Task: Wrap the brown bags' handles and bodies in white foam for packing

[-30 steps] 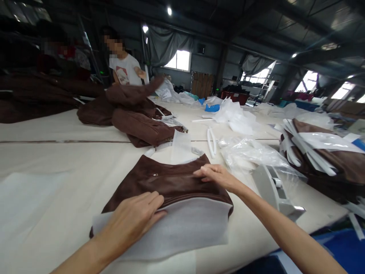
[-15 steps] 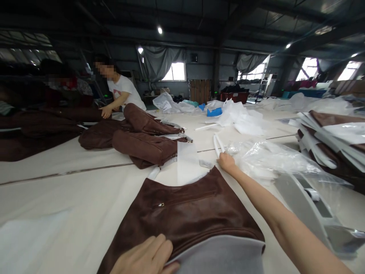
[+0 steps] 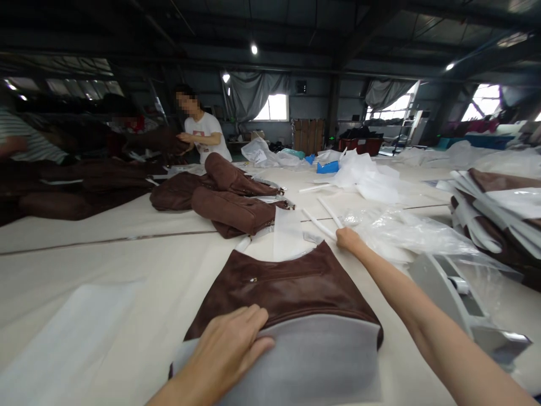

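A dark brown handbag [image 3: 279, 287] with a zip on its face lies flat in front of me. A grey sheet [image 3: 321, 361] covers its lower part. My left hand [image 3: 232, 338] rests on the sheet's upper edge, fingers laid over the bag and thumb apart. Beyond the bag's upper right corner, my right hand [image 3: 350, 239] is closed on white strips [image 3: 320, 224], whose two lengths stick out forward and to the left. A thin white sheet [image 3: 285, 231] lies just past the bag's curved top.
More brown bags [image 3: 236, 208] lie ahead to the left. A tape dispenser [image 3: 448, 293] and clear plastic [image 3: 393, 231] sit on the right, near stacked bags with white sheets [image 3: 486, 225]. A co-worker [image 3: 207, 132] in a white shirt stands across the table.
My left hand has moved forward onto the grey sheet, which now covers more of the bag. The white strips in my right hand have spread apart. The co-worker has lifted a brown item.
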`<control>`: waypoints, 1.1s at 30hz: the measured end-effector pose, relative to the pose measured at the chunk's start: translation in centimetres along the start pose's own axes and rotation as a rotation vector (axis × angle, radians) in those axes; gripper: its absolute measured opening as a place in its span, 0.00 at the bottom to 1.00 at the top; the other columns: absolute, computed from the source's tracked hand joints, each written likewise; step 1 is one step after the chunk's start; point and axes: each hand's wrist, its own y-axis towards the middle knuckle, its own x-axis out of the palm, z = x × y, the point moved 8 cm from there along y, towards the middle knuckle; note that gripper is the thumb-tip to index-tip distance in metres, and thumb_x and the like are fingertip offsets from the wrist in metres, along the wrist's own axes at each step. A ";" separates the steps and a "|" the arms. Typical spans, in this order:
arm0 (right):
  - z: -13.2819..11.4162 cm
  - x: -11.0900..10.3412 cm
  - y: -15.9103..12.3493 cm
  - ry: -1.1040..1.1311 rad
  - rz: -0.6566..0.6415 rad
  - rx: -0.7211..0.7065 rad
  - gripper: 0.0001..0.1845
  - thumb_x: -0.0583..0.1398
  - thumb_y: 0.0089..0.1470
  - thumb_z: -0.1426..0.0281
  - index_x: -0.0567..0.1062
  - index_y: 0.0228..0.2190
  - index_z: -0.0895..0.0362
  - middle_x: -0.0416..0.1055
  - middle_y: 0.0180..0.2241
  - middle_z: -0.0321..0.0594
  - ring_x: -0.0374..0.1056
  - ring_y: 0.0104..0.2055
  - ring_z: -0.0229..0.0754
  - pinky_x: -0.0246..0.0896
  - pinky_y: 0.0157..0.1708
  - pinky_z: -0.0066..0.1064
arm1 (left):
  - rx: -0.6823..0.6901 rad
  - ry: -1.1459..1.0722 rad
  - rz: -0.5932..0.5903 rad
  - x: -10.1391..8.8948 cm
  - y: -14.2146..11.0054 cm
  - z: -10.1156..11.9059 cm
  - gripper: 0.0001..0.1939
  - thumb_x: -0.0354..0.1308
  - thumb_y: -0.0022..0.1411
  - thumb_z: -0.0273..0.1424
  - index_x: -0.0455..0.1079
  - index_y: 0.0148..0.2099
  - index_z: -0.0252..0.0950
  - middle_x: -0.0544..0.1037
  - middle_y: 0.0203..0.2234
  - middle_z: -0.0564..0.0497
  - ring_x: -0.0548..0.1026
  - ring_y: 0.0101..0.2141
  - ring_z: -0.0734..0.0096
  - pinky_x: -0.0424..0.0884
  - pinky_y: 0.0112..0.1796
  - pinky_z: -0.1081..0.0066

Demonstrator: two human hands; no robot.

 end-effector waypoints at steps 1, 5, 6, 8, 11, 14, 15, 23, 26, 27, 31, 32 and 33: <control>0.0 -0.8 -0.6 0.070 0.026 -0.001 0.14 0.62 0.60 0.65 0.73 0.42 0.62 0.72 0.41 0.45 0.71 0.41 0.43 0.69 0.42 0.39 | -0.009 0.004 -0.026 -0.1 0.1 0.1 0.09 0.59 0.65 0.34 0.61 0.35 0.39 0.74 0.30 0.55 0.74 0.31 0.66 0.60 0.29 0.71; 0.9 -4.6 -4.0 0.380 0.135 -0.020 0.07 0.60 0.55 0.69 0.71 0.34 0.61 0.70 0.28 0.41 0.70 0.32 0.41 0.66 0.35 0.33 | -0.028 0.010 -0.076 -0.7 0.6 0.3 0.10 0.58 0.66 0.37 0.61 0.35 0.39 0.74 0.31 0.54 0.75 0.33 0.66 0.59 0.28 0.71; 1.3 -5.7 -5.6 0.471 0.164 -0.040 0.06 0.59 0.55 0.68 0.69 0.34 0.59 0.69 0.27 0.39 0.68 0.30 0.39 0.66 0.33 0.31 | -0.036 0.008 -0.089 -0.8 0.6 0.2 0.10 0.57 0.66 0.37 0.62 0.36 0.39 0.74 0.31 0.54 0.75 0.33 0.65 0.59 0.28 0.71; 2.0 -7.6 -10.0 0.735 0.211 -0.108 0.08 0.58 0.54 0.65 0.67 0.35 0.55 0.67 0.26 0.34 0.66 0.26 0.36 0.64 0.28 0.28 | -0.049 -0.001 -0.121 -0.8 0.8 0.2 0.10 0.57 0.67 0.38 0.63 0.36 0.39 0.74 0.31 0.53 0.75 0.34 0.65 0.59 0.28 0.71; 3.0 -7.9 -18.9 1.420 0.185 -0.182 0.18 0.67 0.42 0.66 0.71 0.37 0.52 0.70 0.29 0.33 0.65 0.23 0.35 0.62 0.22 0.27 | -0.056 -0.014 -0.148 -0.9 1.1 0.3 0.11 0.57 0.67 0.39 0.63 0.36 0.39 0.74 0.31 0.54 0.75 0.34 0.65 0.57 0.26 0.71; 2.0 -2.7 -27.5 1.620 -0.039 0.007 0.17 0.71 0.40 0.64 0.75 0.33 0.54 0.74 0.27 0.38 0.70 0.24 0.39 0.68 0.23 0.29 | -0.063 -0.010 -0.159 -1.1 1.3 0.4 0.12 0.58 0.65 0.40 0.63 0.35 0.39 0.75 0.31 0.54 0.76 0.34 0.64 0.54 0.25 0.70; 0.9 -0.2 -29.9 1.673 -0.153 0.078 0.18 0.72 0.42 0.62 0.75 0.33 0.55 0.75 0.25 0.40 0.72 0.25 0.41 0.70 0.25 0.30 | -0.067 -0.009 -0.163 -1.2 1.4 0.4 0.12 0.59 0.65 0.40 0.63 0.34 0.39 0.75 0.32 0.54 0.76 0.34 0.64 0.53 0.25 0.70; -15.0 11.8 -34.9 1.986 -0.661 0.301 0.26 0.74 0.35 0.56 0.75 0.28 0.62 0.77 0.28 0.44 0.77 0.30 0.45 0.73 0.29 0.30 | -0.088 -0.078 -0.184 -1.5 1.6 0.4 0.15 0.59 0.63 0.42 0.61 0.31 0.38 0.74 0.29 0.54 0.74 0.32 0.65 0.52 0.26 0.70; -18.7 12.9 -32.9 1.999 -0.680 0.311 0.25 0.73 0.34 0.57 0.74 0.27 0.63 0.75 0.26 0.45 0.76 0.27 0.45 0.72 0.27 0.29 | -0.084 -0.067 -0.182 -1.6 1.5 0.5 0.13 0.59 0.63 0.41 0.63 0.33 0.39 0.73 0.31 0.54 0.74 0.33 0.65 0.53 0.26 0.71; -19.4 13.2 -32.3 1.986 -0.689 0.318 0.23 0.72 0.35 0.58 0.74 0.27 0.63 0.75 0.25 0.45 0.76 0.26 0.45 0.72 0.25 0.29 | -0.083 -0.059 -0.187 -1.5 1.4 0.6 0.13 0.59 0.63 0.41 0.63 0.33 0.39 0.73 0.32 0.54 0.74 0.33 0.65 0.54 0.26 0.71; -21.0 13.8 -30.7 1.918 -0.727 0.297 0.15 0.67 0.40 0.65 0.74 0.28 0.64 0.74 0.23 0.44 0.75 0.24 0.44 0.71 0.23 0.29 | -0.060 -0.016 -0.186 -1.3 1.1 0.7 0.12 0.58 0.65 0.40 0.63 0.35 0.39 0.72 0.33 0.54 0.73 0.33 0.66 0.56 0.27 0.71; -21.1 13.8 -30.5 1.907 -0.734 0.285 0.14 0.66 0.41 0.66 0.75 0.29 0.64 0.74 0.23 0.44 0.75 0.24 0.44 0.71 0.23 0.30 | -0.051 -0.006 -0.186 -1.2 1.1 0.8 0.12 0.57 0.65 0.40 0.63 0.35 0.39 0.72 0.33 0.54 0.73 0.33 0.66 0.56 0.27 0.71; -21.2 13.8 -30.3 1.896 -0.739 0.272 0.13 0.65 0.41 0.66 0.75 0.29 0.63 0.74 0.22 0.43 0.74 0.23 0.44 0.71 0.23 0.30 | -0.042 0.004 -0.188 -1.1 1.0 0.8 0.12 0.58 0.65 0.41 0.62 0.36 0.39 0.72 0.33 0.54 0.73 0.34 0.66 0.57 0.28 0.71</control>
